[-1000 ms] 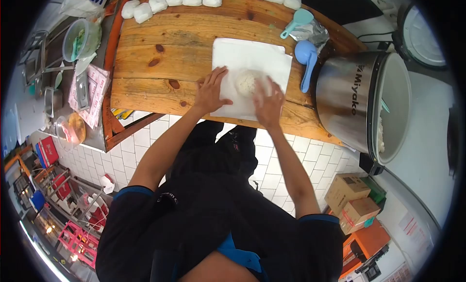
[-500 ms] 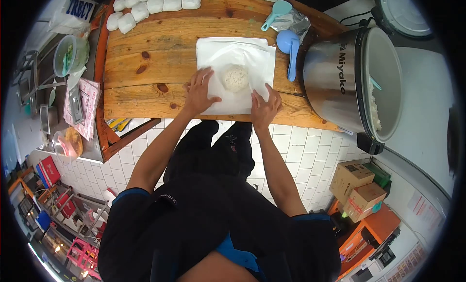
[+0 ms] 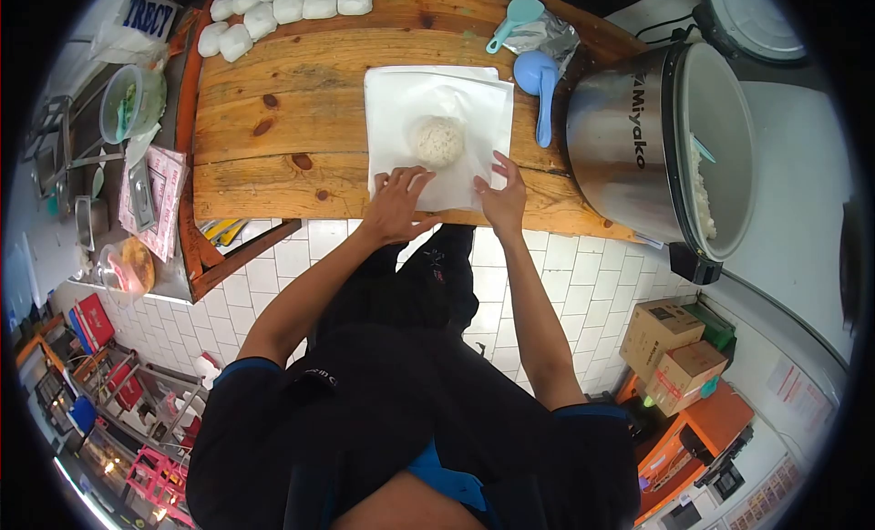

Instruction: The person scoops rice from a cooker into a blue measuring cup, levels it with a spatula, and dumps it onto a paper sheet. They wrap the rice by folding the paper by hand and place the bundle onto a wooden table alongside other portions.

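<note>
A rounded mound of white rice (image 3: pixel 439 142) rests on white paper sheets (image 3: pixel 392 92) at the front of the wooden table. My left hand (image 3: pixel 398 205) lies over the paper's near left corner, below the rice, its fingers spread. At the near right part of the paper is my right hand (image 3: pixel 502 195), with thumb and forefinger apart. Neither hand touches the rice. Whether a sheet edge is between any fingers cannot be made out.
To the right stands a large rice cooker (image 3: pixel 620 129) holding rice. A blue scoop (image 3: pixel 540 83) and a teal scoop (image 3: pixel 518 18) lie beside foil (image 3: pixel 558 40). Several white wrapped bundles (image 3: pixel 319 1) line the far left edge. A side counter holds a plastic tub (image 3: pixel 133 103).
My left hand has moved right and nearer to me, from the paper's left edge to its near left corner. My right hand has shifted slightly, with its thumb now spread toward the left.
</note>
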`<state>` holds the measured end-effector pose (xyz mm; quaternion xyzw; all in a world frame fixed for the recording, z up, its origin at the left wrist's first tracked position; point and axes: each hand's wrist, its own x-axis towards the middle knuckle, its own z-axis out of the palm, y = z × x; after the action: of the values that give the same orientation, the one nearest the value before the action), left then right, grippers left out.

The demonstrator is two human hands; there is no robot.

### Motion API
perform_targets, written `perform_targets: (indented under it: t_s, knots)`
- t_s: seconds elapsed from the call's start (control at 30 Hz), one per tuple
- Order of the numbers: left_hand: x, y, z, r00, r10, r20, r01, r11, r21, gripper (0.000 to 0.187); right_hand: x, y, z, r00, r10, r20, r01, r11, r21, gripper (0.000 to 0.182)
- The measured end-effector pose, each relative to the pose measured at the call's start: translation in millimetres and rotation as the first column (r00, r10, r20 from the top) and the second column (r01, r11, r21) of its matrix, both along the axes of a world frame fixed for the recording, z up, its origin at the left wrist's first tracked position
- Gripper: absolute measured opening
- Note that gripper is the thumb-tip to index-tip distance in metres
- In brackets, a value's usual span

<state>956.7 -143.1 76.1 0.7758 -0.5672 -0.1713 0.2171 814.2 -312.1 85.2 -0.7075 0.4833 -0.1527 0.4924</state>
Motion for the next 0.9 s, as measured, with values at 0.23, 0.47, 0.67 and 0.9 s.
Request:
perform_targets:
  t_s: [0.23,0.47,0.67,0.9]
  knots:
    - [22.0,19.2,-37.3,0.986,0.166,-0.007,-0.165,0.977,-0.133,0.042,-26.5,-31.0,-35.5,0.870,-0.243,0.429,-0.099,0.766,0.635,0.057]
    - [61.0,45.9,-56.7,0.700,0.233,-0.676,-0.417,0.901,-0.121,0.019,-29.5,-20.8,-26.4,0.909,0.371,0.191,-0.383,0.923,0.026,0.038]
    - [67.7,63.1,-38.2,0.728,0.231,-0.646,-0.419,0.895,-0.152,0.028,-25.5,-28.4,-6.5,0.808,0.578,0.112,-0.441,0.720,-0.536,0.016]
    - [85.7,45.3,-47.6,0.820,0.413,-0.396,-0.429,0.902,0.052,0.027,1.7,-40.2,-34.7,0.923,0.277,-0.267,-0.305,0.950,-0.069,0.043]
